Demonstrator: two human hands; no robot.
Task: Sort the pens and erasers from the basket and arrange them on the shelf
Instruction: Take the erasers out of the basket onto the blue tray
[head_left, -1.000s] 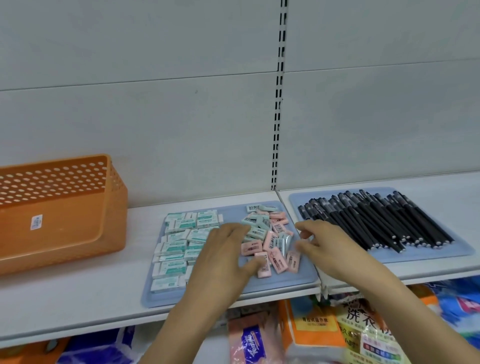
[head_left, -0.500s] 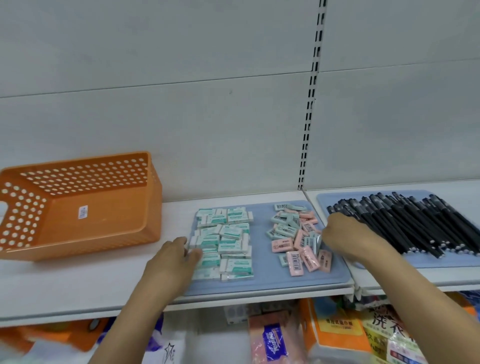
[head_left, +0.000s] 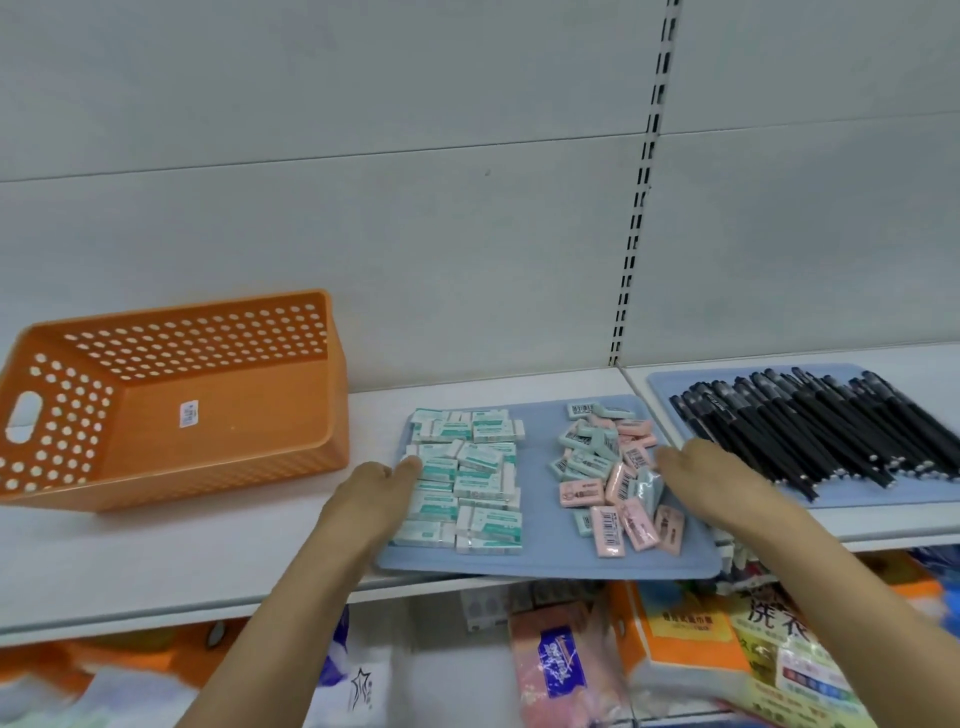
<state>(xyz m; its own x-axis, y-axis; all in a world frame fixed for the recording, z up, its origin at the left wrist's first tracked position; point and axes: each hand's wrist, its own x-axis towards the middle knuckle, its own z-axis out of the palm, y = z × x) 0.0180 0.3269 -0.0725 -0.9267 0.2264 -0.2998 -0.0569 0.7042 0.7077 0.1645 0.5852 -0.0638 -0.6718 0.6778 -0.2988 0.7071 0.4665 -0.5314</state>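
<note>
1. Landmark: the blue mat (head_left: 550, 551) lies on the white shelf (head_left: 130, 561), and its front edge overhangs the shelf lip.
2. White erasers (head_left: 467, 483) with green print sit on the left half of the mat in rough, packed rows.
3. Pink erasers (head_left: 618, 499), mixed with pale green ones, form a loose heap on the right half of the mat. A bare strip of mat separates the two groups.
4. Left hand (head_left: 371, 499) rests at the left edge of the mat. Its fingers lie close together and nearly flat, and the fingertips touch the white erasers at their left side. It holds nothing.
5. Right hand (head_left: 711, 483) rests at the right edge of the mat, palm down, with its fingertips against the pink heap. The fingers lie narrow; whether they pinch an eraser cannot be told.
6. Basket (head_left: 171, 410), orange and perforated, stands left of the mat, well apart from it, tipped so that its opening faces the camera. No contents show inside.
7. Pens (head_left: 810, 431), black, lie in a slanted layer on a second mat (head_left: 670, 384) just right of the landmark mat.
</note>
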